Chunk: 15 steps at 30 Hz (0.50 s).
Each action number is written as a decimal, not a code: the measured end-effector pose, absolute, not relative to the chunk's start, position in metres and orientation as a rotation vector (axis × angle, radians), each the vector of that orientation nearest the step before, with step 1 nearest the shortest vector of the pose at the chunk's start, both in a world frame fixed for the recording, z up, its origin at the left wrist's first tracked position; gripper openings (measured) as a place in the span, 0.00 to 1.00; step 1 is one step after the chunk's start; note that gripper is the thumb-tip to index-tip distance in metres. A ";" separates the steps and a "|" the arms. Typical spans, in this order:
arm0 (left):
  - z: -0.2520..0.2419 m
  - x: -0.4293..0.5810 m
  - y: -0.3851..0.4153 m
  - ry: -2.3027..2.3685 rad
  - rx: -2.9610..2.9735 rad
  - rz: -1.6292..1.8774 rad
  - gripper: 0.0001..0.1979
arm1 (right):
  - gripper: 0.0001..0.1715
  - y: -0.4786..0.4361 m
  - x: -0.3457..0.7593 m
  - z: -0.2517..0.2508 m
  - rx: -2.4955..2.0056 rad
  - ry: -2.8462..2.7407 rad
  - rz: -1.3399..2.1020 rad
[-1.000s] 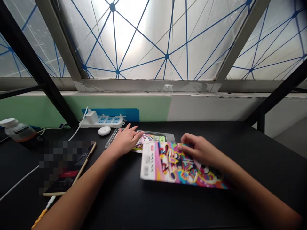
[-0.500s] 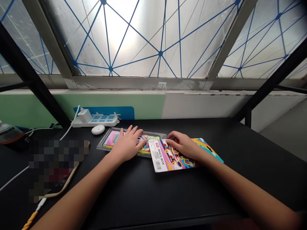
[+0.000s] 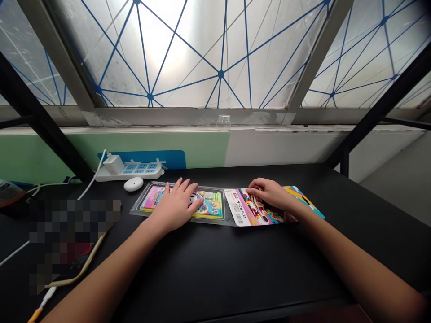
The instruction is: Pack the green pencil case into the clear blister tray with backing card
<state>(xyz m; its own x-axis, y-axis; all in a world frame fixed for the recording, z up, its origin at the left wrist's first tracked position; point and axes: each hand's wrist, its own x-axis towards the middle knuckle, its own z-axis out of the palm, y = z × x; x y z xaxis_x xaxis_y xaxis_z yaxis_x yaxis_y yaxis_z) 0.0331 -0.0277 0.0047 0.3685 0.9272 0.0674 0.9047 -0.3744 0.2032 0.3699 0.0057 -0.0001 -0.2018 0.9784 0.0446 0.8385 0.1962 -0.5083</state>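
A colourful pencil box (image 3: 213, 208) lies inside a clear plastic blister tray (image 3: 230, 218) on the black desk. My left hand (image 3: 175, 202) rests on top of it with fingers spread, covering its middle. To the right is a printed backing card (image 3: 261, 216) with "PENCIL BOX" and a barcode on its white end. My right hand (image 3: 269, 193) lies over the card, fingers bent and closed on its upper part; the thumb is partly hidden. The card's left end meets or overlaps the tray's right end. My right wrist and forearm cover the card's far part.
Behind the tray stand a white power strip (image 3: 143, 169) with a plugged-in charger (image 3: 113, 164) and a round white case (image 3: 133, 184). A blurred-out item and a beige cord (image 3: 84, 264) lie at left. Black metal bars (image 3: 357, 139) slope up on both sides before the window.
The card has moved right and slightly away with my right hand, uncovering the right part of the pencil box and tray. My left hand stays on the pencil box.
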 end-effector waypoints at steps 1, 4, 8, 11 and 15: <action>0.005 0.033 -0.028 1.678 2.483 0.252 0.34 | 0.19 0.005 0.370 0.001 -1.699 -2.109 0.524; 0.005 0.034 -0.028 1.687 2.470 0.238 0.34 | 0.18 0.003 0.371 0.005 -1.669 -2.079 0.475; 0.004 0.036 -0.029 1.713 2.425 0.288 0.33 | 0.17 -0.002 0.363 0.009 -1.672 -2.028 0.418; 0.004 0.043 -0.035 1.659 2.384 0.399 0.31 | 0.17 -0.010 0.346 0.008 -1.686 -2.008 0.399; 0.011 0.061 -0.052 1.452 2.224 0.631 0.27 | 0.17 -0.017 0.323 0.003 -1.688 -2.032 0.417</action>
<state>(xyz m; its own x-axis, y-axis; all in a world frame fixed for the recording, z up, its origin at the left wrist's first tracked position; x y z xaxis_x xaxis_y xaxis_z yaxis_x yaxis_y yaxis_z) 0.0608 -0.0521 0.0108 0.3556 0.9229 0.1477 0.7377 -0.3742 0.5619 0.3231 -0.0172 0.0033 -0.1387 0.9779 0.1562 0.8375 0.2000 -0.5085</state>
